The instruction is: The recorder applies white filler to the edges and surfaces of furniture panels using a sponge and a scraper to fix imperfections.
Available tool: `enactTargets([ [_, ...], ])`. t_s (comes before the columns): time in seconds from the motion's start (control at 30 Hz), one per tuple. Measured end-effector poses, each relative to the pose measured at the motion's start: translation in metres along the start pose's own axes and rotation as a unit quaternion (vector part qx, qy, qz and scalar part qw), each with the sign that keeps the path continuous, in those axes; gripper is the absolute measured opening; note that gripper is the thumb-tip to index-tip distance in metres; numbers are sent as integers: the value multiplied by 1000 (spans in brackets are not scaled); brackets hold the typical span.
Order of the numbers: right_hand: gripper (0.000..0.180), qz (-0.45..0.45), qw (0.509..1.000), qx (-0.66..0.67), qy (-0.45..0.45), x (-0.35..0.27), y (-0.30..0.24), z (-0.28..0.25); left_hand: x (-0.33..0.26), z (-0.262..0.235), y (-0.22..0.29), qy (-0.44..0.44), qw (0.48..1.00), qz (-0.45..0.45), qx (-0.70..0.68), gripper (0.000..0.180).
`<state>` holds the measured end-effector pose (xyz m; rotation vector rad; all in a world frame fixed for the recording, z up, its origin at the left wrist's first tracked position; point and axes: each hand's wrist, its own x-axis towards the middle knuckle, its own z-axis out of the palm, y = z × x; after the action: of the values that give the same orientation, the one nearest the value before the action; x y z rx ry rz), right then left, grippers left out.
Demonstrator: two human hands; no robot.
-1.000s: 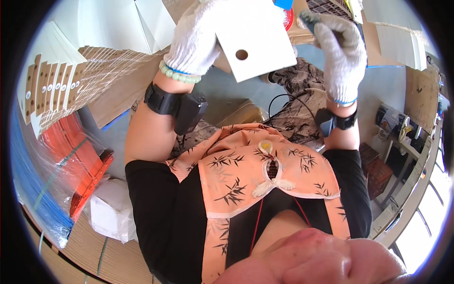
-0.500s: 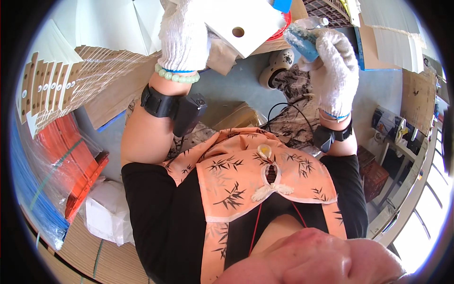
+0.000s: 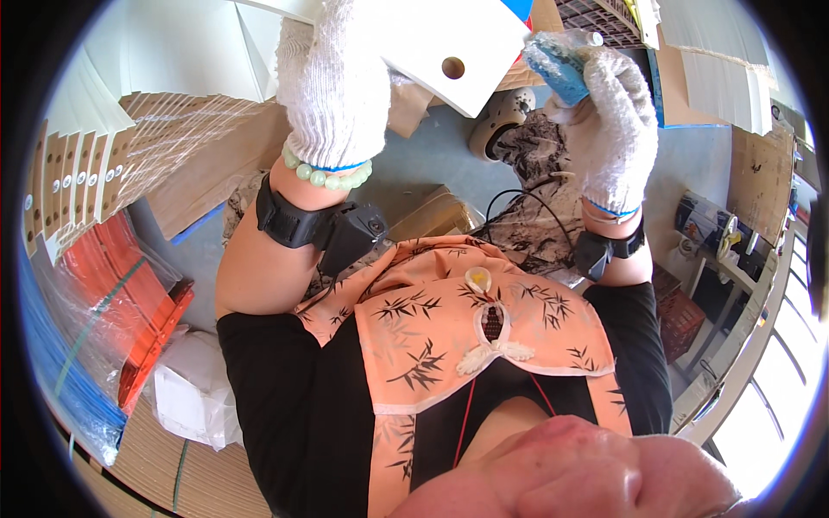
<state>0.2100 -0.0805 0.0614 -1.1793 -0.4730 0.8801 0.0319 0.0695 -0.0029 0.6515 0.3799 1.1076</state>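
My left hand [image 3: 335, 91], in a white knitted glove, is at the top edge against a white board [image 3: 423, 52] with one round hole. It appears to grip the board, though its fingertips run out of view. My right hand [image 3: 615, 129], gloved too, is closed around a crumpled blue cloth-like thing [image 3: 557, 69]. A clear, narrow tip with a pale end [image 3: 594, 39] pokes out beside it; I cannot make out whether the two are one object. The right hand is just right of the board's corner, apart from it.
Stacked white panels with holed brown edges [image 3: 82, 186] stand at left. Orange wrapped parts [image 3: 125, 293] and a white bagged packet [image 3: 194, 393] lie below them. A cardboard box [image 3: 436, 216] is on the floor. A dark crate [image 3: 596, 22] is at upper right.
The white board has moved right and slightly down, along with my left hand and forearm. My right hand keeps its place, with the blue thing turned slightly.
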Motion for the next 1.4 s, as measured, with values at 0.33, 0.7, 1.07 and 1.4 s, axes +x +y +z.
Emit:
enactTargets([
  [0.33, 12, -11, 1000, -3, -3, 0, 0, -2, -1, -3, 1, 18, 999, -4, 37, 38],
  [0.7, 13, -13, 998, -62, 12, -3, 3, 4, -1, -2, 0, 14, 999, -11, 39, 42],
  [1.07, 24, -263, 843, -467, -53, -7, 1, 9, -2, 7, -1, 64, 997, 3, 49, 39],
  [1.4, 31, -403, 706, -577, -73, -7, -2, 4, 2, 1, 4, 58, 997, 3, 43, 38],
])
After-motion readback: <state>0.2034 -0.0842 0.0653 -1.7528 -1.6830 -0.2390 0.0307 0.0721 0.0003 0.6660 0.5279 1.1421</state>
